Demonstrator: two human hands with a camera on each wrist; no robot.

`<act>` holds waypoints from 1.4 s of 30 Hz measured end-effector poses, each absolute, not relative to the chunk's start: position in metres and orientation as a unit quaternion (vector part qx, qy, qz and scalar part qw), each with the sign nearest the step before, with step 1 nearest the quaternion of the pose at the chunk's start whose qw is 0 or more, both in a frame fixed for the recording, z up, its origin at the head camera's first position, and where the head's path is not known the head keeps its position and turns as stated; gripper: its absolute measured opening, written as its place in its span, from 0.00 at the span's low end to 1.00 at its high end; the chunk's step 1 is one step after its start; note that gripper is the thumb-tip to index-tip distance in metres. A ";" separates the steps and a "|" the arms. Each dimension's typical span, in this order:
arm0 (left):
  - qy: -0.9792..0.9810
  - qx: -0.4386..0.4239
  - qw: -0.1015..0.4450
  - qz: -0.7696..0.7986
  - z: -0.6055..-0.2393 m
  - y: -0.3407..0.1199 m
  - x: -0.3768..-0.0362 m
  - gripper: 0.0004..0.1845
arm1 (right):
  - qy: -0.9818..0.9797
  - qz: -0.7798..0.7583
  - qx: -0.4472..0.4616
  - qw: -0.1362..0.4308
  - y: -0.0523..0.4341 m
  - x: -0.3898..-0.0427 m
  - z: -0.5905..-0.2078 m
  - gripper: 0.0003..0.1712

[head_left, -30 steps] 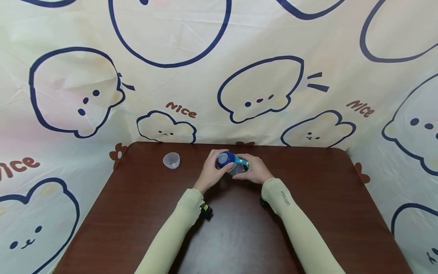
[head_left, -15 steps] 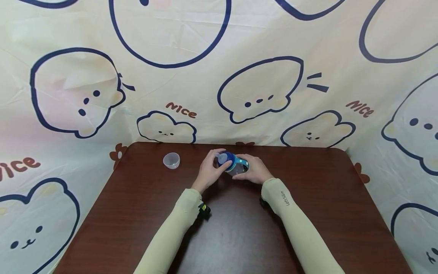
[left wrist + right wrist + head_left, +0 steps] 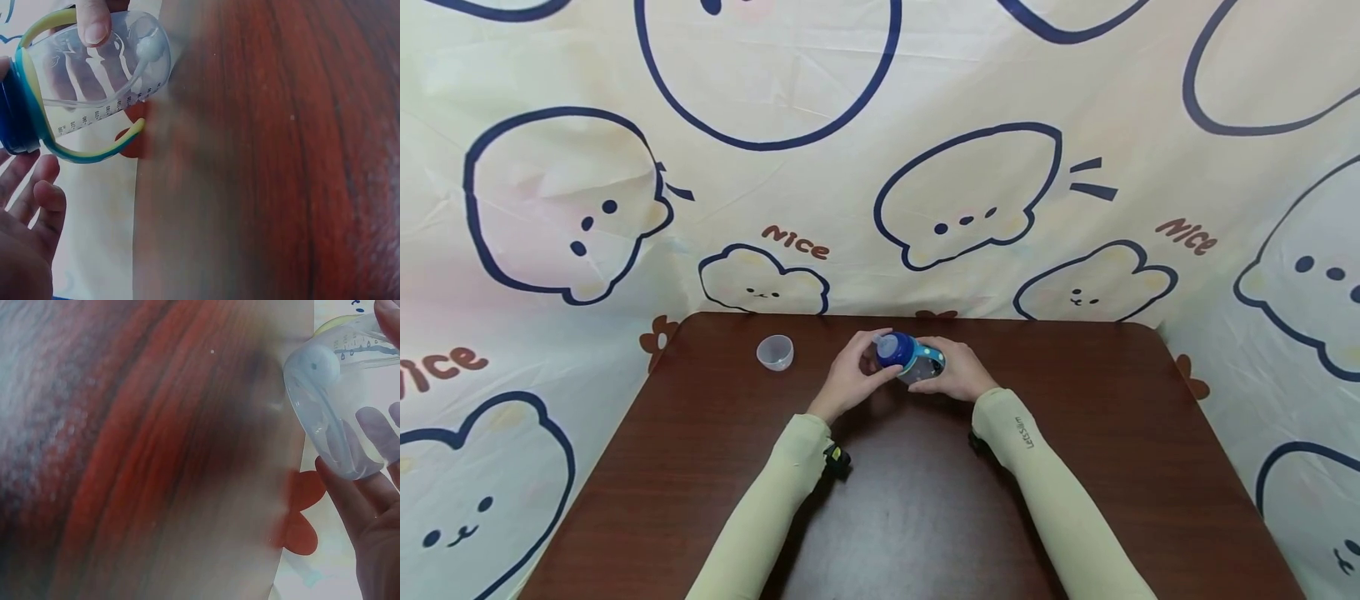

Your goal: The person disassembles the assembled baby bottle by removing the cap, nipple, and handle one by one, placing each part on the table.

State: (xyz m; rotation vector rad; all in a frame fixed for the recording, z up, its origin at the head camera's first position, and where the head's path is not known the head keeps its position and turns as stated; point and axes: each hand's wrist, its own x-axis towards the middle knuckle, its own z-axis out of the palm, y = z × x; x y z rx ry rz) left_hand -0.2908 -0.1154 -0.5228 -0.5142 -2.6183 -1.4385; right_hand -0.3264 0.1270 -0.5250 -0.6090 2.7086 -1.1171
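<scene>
A clear baby bottle with a blue screw collar, a pale spout and blue-and-yellow handles is held tilted above the far part of the table, spout to the left. My right hand grips its clear body near the base, thumb on one side and fingers on the other. With thumb and fingertips my left hand pinches the blue collar; the remaining fingers of that hand are loosely bent. In the right wrist view the bottle's base shows a straw with a round weight inside.
A small clear dome-shaped cup stands on the table to the left of my hands. The dark brown table ends at a patterned cloth wall, close behind the hands.
My left hand and wrist have shifted slightly left and down, the thumb sliding along the collar. My right hand and the bottle stay nearly in place.
</scene>
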 end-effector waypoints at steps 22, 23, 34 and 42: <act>-0.876 -0.145 0.058 -0.455 -0.521 -0.113 -0.287 0.36 | 0.903 -0.372 -0.200 0.078 0.127 -0.327 -0.526 0.51; -0.872 -0.153 0.051 -0.461 -0.521 -0.114 -0.288 0.37 | 0.903 -0.371 -0.200 0.079 0.127 -0.327 -0.526 0.51; -0.847 -0.185 0.043 -0.497 -0.523 -0.115 -0.290 0.36 | 0.903 -0.370 -0.202 0.082 0.128 -0.328 -0.527 0.53; -0.847 -0.166 0.058 -0.502 -0.523 -0.112 -0.289 0.33 | 0.904 -0.370 -0.197 0.085 0.128 -0.328 -0.527 0.52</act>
